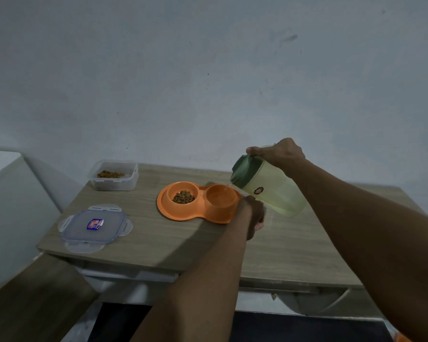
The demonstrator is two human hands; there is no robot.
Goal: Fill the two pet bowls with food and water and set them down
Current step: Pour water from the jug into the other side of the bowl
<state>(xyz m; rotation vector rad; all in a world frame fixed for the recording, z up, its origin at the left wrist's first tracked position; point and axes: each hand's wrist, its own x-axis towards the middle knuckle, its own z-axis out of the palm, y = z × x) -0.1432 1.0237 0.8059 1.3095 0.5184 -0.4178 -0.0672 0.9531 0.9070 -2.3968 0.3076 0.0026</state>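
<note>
An orange double pet bowl (165,206) sits on the wooden table (158,240). Its left compartment holds brown kibble (183,196). Its right compartment (220,197) is taking a thin stream of water. The stream comes from a pale green pitcher (272,193) with a dark green lid (245,169), tilted down to the left over the bowl. My right hand (279,154) grips the pitcher at its top, thumb on the lid. My left hand (253,214) is curled against the pitcher's lower side, just right of the bowl.
A clear plastic container (114,177) with some kibble in it stands at the table's back left. Its clear lid (94,227) with a blue seal lies flat near the front left corner. A wall runs right behind the table.
</note>
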